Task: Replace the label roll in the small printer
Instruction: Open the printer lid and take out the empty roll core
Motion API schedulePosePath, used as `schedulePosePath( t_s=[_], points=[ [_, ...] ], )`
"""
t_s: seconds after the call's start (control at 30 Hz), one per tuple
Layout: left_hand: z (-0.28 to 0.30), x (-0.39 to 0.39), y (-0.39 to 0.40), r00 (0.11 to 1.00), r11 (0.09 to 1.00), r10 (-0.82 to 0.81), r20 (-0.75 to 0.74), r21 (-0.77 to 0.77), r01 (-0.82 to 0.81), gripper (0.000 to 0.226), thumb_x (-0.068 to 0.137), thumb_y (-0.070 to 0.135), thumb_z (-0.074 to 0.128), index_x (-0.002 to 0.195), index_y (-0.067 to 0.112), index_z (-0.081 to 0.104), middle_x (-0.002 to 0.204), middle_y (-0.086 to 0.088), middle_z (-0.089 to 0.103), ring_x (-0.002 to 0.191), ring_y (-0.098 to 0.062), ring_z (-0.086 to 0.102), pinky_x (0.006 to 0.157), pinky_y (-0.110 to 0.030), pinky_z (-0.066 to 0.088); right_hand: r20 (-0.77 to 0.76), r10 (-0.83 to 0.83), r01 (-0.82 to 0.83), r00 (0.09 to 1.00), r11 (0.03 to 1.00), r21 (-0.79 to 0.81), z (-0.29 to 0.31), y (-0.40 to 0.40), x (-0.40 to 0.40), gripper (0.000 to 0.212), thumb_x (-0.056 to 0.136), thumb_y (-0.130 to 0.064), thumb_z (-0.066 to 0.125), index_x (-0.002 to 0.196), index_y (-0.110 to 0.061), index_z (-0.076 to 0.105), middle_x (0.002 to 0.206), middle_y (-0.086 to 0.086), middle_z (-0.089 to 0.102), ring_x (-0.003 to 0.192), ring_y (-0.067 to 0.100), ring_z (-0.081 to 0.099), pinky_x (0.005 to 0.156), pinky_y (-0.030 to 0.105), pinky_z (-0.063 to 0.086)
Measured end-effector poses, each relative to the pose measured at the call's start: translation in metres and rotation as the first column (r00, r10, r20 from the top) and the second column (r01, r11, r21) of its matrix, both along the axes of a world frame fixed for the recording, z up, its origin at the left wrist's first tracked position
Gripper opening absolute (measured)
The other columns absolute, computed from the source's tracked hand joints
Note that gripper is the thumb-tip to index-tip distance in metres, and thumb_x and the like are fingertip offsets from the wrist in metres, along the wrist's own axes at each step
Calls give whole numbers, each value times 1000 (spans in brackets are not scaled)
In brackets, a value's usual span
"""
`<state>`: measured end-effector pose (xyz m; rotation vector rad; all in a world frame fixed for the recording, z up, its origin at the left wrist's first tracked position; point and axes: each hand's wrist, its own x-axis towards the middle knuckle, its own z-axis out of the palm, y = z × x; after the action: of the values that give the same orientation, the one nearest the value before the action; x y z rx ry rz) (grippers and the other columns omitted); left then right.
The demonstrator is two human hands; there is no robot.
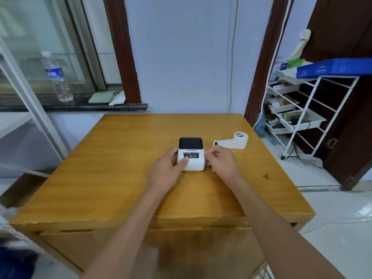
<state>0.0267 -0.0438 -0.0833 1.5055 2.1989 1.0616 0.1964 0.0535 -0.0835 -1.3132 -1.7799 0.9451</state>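
Printer (pixel 191 156) sat mid-desk (pixel 120 178), lid shut. Left hand (pixel 168 168) gripped its left side, thumb on the front panel; right hand (pixel 219 161) pinched at the right edge. Label roll (pixel 239 140) lay just right, partly unwound. Likely opening step; next needs the cover popped.

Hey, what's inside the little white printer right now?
Nothing inside shows: the printer has its dark lid down, with the left hand and right hand at its sides. A label roll lies outside, on the table.
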Motion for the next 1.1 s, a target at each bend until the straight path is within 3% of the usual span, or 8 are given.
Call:
schedulePosePath(
  t_s=[0.13,0.37,0.47,0.57,0.67,0.8,0.97,1.1],
  points=[
    [-1,-3,-1,989,996,-19,149,89,6,55,92,49,72,142,27,64,137,9,71,127,-8,65,97,-27,51,23,7,-6,1000,1000,-17,2,-1,1,13,97,-20,62,88,-16,71,75,0,75,62,12,63,67,42,58],
    [-1,-6,-2,965,990,-55,256,141,19,56,84,40,84,136,24,70,133,7,73,122,-2,65,102,-22,48,-16,172,-171,985,953,-249,13,12,10,14,106,-15,53,105,-7,65,81,9,71,54,12,63,55,25,55],
    [-3,-7,0,957,989,-55,285,148,12,58,82,41,86,135,24,71,132,7,73,120,0,64,107,-27,49,30,179,-166,983,956,-240,10,16,9,25,107,-17,51,131,-11,53,86,16,73,54,16,61,57,27,55],
    [-5,-10,3,953,990,-46,300,139,4,60,80,44,87,134,24,72,132,7,74,122,-2,65,108,-29,50,115,232,-214,966,966,-148,4,21,9,44,108,-18,47,152,-19,44,78,12,67,49,10,55,52,24,49],
    [-7,-11,5,949,990,-45,311,141,1,61,79,44,87,135,24,71,132,7,73,123,-4,65,101,-23,50,161,263,-255,951,965,-66,-2,22,11,44,110,-18,41,152,-29,52,73,14,65,49,7,51,47,21,46],
    [-9,-11,8,948,990,-35,316,143,-11,62,77,44,89,134,25,72,132,8,74,123,-4,66,103,-25,50,178,240,-253,954,966,57,-8,19,11,43,110,-16,43,147,-30,59,95,23,76,48,1,49,59,24,49],
    [-7,-10,7,948,990,-30,315,137,-15,64,75,45,89,133,25,73,131,6,74,122,-5,67,109,-34,53,182,197,-216,963,972,90,-4,12,12,42,109,-14,46,147,-28,59,77,5,70,54,6,52,62,27,51],
    [-6,-9,5,944,991,-31,330,132,-14,63,75,43,90,132,24,74,131,5,74,122,-5,67,109,-35,53,209,170,-203,963,968,148,0,5,9,42,107,-10,48,141,-26,66,81,-2,74,56,7,55,71,40,58]
  ],
)
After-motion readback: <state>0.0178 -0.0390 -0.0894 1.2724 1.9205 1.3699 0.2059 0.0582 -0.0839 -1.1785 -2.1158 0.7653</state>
